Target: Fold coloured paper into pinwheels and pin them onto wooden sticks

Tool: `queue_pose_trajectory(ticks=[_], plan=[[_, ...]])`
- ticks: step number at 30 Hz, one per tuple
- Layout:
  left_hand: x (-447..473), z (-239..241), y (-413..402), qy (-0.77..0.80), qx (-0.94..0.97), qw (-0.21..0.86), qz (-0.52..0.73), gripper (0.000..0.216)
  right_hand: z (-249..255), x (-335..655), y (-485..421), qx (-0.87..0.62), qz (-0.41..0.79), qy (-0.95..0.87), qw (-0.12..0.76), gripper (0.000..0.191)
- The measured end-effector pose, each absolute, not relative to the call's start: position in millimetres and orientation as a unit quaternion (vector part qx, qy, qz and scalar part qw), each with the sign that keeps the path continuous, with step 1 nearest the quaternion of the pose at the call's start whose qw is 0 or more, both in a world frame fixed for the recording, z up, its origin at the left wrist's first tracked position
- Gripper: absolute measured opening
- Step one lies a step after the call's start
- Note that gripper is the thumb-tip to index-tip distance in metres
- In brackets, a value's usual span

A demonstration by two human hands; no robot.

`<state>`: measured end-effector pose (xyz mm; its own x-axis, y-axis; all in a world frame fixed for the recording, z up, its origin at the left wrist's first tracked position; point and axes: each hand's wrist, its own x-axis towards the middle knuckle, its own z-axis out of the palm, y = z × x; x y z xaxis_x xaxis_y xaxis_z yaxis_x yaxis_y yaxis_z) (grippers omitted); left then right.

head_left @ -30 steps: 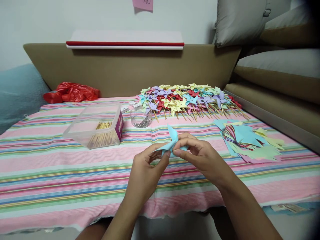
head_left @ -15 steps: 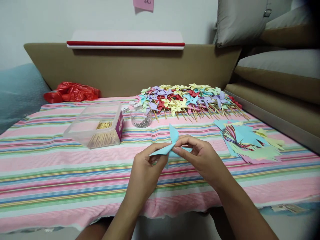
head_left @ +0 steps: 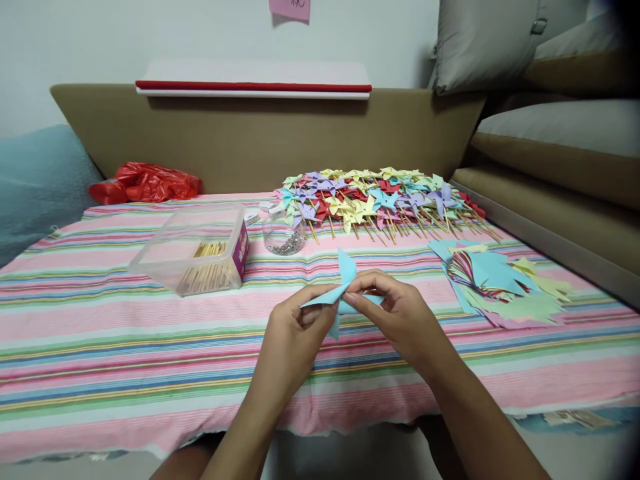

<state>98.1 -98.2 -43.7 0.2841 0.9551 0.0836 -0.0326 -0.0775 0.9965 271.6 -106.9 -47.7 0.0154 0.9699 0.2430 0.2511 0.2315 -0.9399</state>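
Note:
A light blue paper pinwheel (head_left: 347,265) is held above the striped cloth, its folded blades pointing several ways. From the left, my left hand (head_left: 299,328) pinches it close to the centre, between thumb and fingers. My right hand (head_left: 387,308) grips the same pinwheel from the other side, thumb and fingertips meeting at its middle. The fingertips cover the centre, so I cannot see whether a pin is there. No stick shows on this pinwheel.
Beyond my hands stand a clear plastic box (head_left: 165,257) of wooden sticks and a round tub (head_left: 283,235) of small metal pins. Finished pinwheels (head_left: 370,200) lie piled at the back. Paper sheets (head_left: 500,273) lie on the right, a red plastic bag (head_left: 150,183) back left.
Both hands keep their pinch on the pinwheel. Its left blade has tilted a little; otherwise only the camera's view has shifted slightly.

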Motion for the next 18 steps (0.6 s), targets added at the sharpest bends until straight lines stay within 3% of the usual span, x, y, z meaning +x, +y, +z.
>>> queue_pose_trajectory(ticks=[10,16,18], plan=[[102,-43,-100,0.397,0.559,0.568,0.455,0.028,-50,269,-107,-0.499,0.367,-0.589,0.519,0.011],[101,-45,-100,0.404,0.575,0.540,0.464,0.028,-58,265,-105,-0.486,0.383,-0.548,0.563,0.038],[100,-45,-100,0.402,0.594,0.521,0.463,0.026,-56,266,-105,-0.475,0.397,-0.561,0.550,0.039]])
